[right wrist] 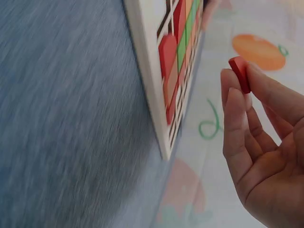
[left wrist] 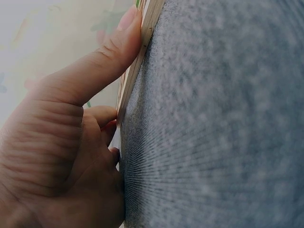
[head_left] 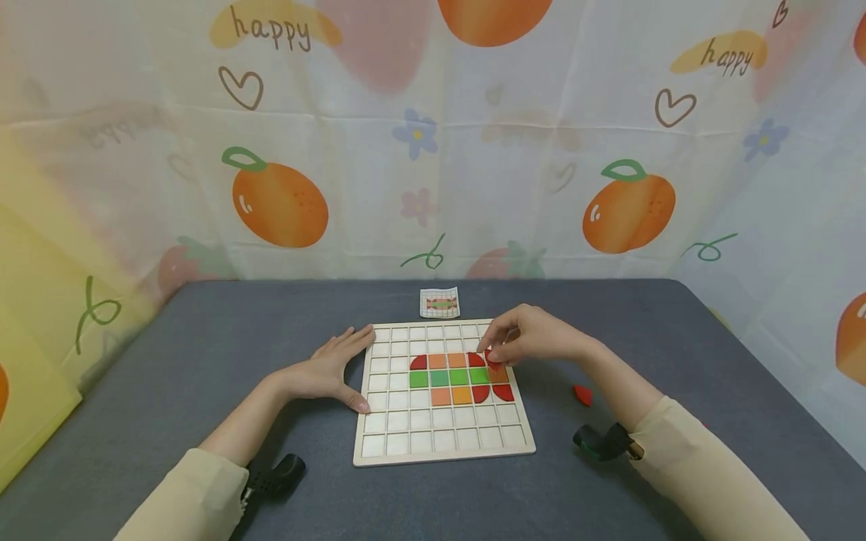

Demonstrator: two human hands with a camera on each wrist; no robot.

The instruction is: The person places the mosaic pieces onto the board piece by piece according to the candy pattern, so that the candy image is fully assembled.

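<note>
A wooden grid board (head_left: 446, 440) lies on the dark table, with red, orange and green tiles set in its middle rows. My left hand (head_left: 323, 374) rests at the board's left edge, fingers spread, with the thumb (left wrist: 107, 54) against the rim in the left wrist view. Over the right side of the board, my right hand (head_left: 531, 336) pinches a small red tile (right wrist: 240, 75) between thumb and fingers. Below that hand sit an orange tile (head_left: 498, 374) and a rounded red tile (head_left: 503, 392) in the rightmost filled column.
A small pattern card (head_left: 440, 303) lies behind the board. One loose red tile (head_left: 582, 395) is on the table to the right, near the right forearm. A black wrist camera (head_left: 601, 442) hangs at the right sleeve. A fruit-printed curtain (head_left: 419, 188) stands behind the table.
</note>
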